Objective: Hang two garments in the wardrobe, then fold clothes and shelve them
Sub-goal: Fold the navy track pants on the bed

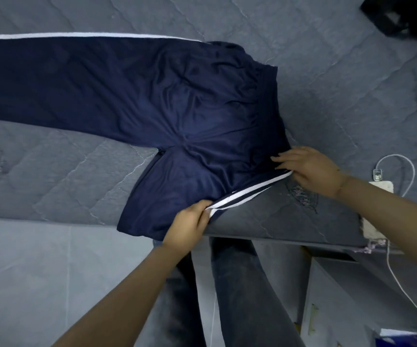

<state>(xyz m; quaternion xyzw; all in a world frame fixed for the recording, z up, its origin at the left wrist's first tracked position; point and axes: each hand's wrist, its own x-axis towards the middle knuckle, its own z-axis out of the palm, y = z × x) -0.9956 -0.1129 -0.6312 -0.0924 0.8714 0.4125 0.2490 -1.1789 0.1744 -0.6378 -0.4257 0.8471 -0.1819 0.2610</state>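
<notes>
On the grey quilted mattress (pixel 302 58), we are pinching the navy track pants (pixel 152 96) along their near striped side: left hand (pixel 187 221) gripping, right hand (pixel 310 169) pinching the waistband, long axis running leftward.

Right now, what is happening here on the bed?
A person is laying out navy track pants on a grey quilted mattress. The left hand grips the near leg at its white side stripe, and the right hand holds the waistband end. The near leg hangs over the mattress edge; nothing is folded yet.
</notes>
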